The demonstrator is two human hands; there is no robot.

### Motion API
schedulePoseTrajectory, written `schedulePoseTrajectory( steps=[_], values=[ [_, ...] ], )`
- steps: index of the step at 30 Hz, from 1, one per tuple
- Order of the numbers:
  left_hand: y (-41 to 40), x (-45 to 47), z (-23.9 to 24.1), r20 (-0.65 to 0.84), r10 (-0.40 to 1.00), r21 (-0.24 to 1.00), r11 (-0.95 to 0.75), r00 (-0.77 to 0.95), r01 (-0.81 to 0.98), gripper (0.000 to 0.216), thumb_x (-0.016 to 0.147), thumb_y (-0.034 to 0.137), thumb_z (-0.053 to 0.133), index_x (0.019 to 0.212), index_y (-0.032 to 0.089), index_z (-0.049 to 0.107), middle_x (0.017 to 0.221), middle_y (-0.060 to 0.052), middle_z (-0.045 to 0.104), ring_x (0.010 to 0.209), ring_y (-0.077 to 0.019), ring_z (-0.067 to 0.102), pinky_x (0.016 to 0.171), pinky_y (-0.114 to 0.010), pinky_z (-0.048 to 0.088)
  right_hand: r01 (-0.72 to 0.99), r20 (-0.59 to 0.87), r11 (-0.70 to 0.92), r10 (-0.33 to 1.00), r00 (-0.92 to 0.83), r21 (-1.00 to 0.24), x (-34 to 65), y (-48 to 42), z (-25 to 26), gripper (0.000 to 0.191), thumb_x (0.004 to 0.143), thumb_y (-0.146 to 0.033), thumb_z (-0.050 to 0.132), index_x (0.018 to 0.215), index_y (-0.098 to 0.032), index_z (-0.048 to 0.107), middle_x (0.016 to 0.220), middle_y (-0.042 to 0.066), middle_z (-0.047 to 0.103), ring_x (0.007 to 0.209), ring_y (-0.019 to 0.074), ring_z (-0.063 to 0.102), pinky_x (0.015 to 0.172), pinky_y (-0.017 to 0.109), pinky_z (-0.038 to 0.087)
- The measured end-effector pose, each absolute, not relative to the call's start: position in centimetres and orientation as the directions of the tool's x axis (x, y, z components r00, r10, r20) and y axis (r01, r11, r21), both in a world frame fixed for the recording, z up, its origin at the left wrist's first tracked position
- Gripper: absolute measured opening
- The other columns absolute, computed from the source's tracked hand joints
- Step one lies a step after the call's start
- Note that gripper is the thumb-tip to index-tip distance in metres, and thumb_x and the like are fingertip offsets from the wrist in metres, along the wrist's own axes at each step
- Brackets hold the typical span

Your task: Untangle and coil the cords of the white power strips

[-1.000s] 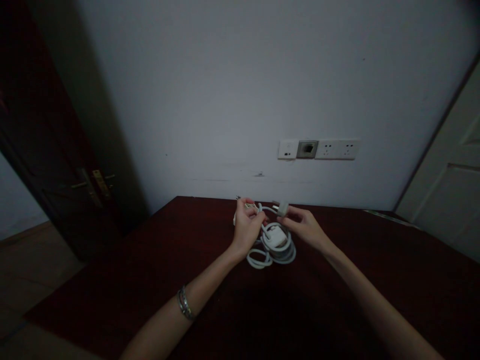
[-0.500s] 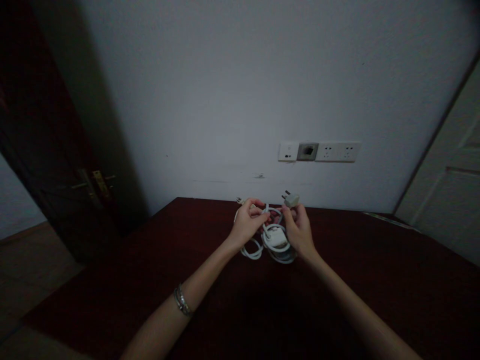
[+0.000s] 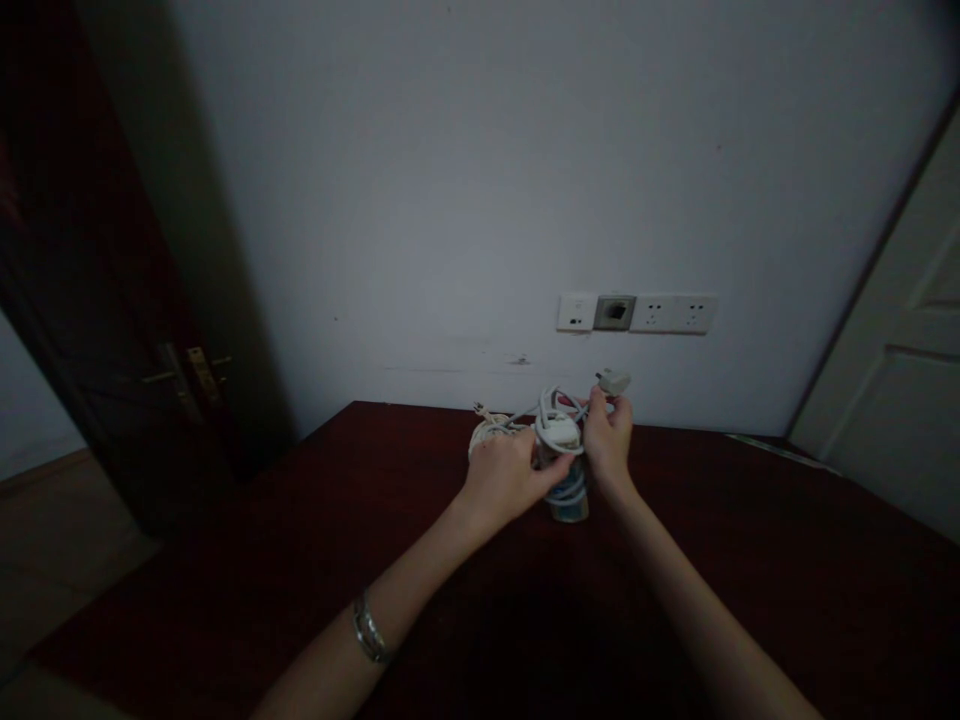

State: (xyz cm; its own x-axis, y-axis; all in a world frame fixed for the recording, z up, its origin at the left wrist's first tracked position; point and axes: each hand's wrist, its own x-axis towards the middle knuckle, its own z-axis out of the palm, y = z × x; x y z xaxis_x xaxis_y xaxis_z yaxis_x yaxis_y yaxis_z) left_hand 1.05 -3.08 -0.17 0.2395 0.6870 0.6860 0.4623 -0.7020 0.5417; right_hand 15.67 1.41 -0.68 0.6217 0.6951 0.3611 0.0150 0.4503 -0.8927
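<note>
The white cable bundle [image 3: 559, 434] is held above the rear part of the dark red tabletop [image 3: 360, 500], between the two hands; whether its lower end touches the surface cannot be told. Compared with the frame half a second earlier, the bundle is tipped up, and its white block is carried higher and nearer the wall [image 3: 420, 200]. The left hand [image 3: 504, 480], by which a cord was pinched before, is now wrapped partly closed about the bundle's left side, with the thumb laid across the front; its fingertips are hidden. The right hand [image 3: 609, 440] is bent closed at the plug [image 3: 613, 381], which is shifted up and to the right, with its prongs pointed left. A beige coil [image 3: 482, 432] is more fully exposed behind the left hand.
</note>
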Motion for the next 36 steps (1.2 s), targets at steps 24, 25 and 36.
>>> schedulePoseTrajectory(
  steps=[24, 25, 36],
  values=[
    [2.9, -3.1, 1.4, 0.347, 0.792, 0.929, -0.365, 0.502, -0.065, 0.028, 0.070, 0.034, 0.067, 0.088, 0.013, 0.068, 0.081, -0.007, 0.066, 0.070, -0.0143, 0.060, 0.066, -0.025, 0.045, 0.073, 0.464, 0.498, 0.733, 0.497, -0.864, 19.8, -1.4, 3.1, 0.037, 0.074, -0.053, 0.057, 0.089, -0.020, 0.048, 0.069, 0.003, 0.067, 0.061, 0.0168, 0.066, 0.044, 0.022, 0.048],
    [3.0, -3.1, 1.3, 0.337, 0.788, 0.934, -0.348, 0.515, -0.080, 0.027, 0.070, 0.035, 0.067, 0.086, 0.012, 0.068, 0.079, -0.006, 0.066, 0.068, -0.0136, 0.059, 0.065, -0.024, 0.045, 0.039, 0.446, 0.497, 0.739, 0.505, -0.867, 19.9, -1.4, 3.2, 0.036, 0.074, -0.052, 0.058, 0.087, -0.020, 0.048, 0.067, 0.002, 0.067, 0.060, 0.0164, 0.066, 0.045, 0.023, 0.049],
    [2.9, -3.2, 0.9, 0.162, 0.767, 0.984, -0.076, 0.621, -0.163, 0.026, 0.072, 0.038, 0.064, 0.080, 0.013, 0.065, 0.074, -0.006, 0.062, 0.059, -0.0111, 0.056, 0.056, -0.023, 0.044, -0.241, 0.304, 0.553, 0.713, 0.632, -0.798, 23.8, -2.7, 4.8, 0.016, 0.083, -0.034, 0.054, 0.077, -0.021, 0.048, 0.063, 0.004, 0.067, 0.061, 0.0159, 0.067, 0.059, 0.027, 0.056]
  ],
)
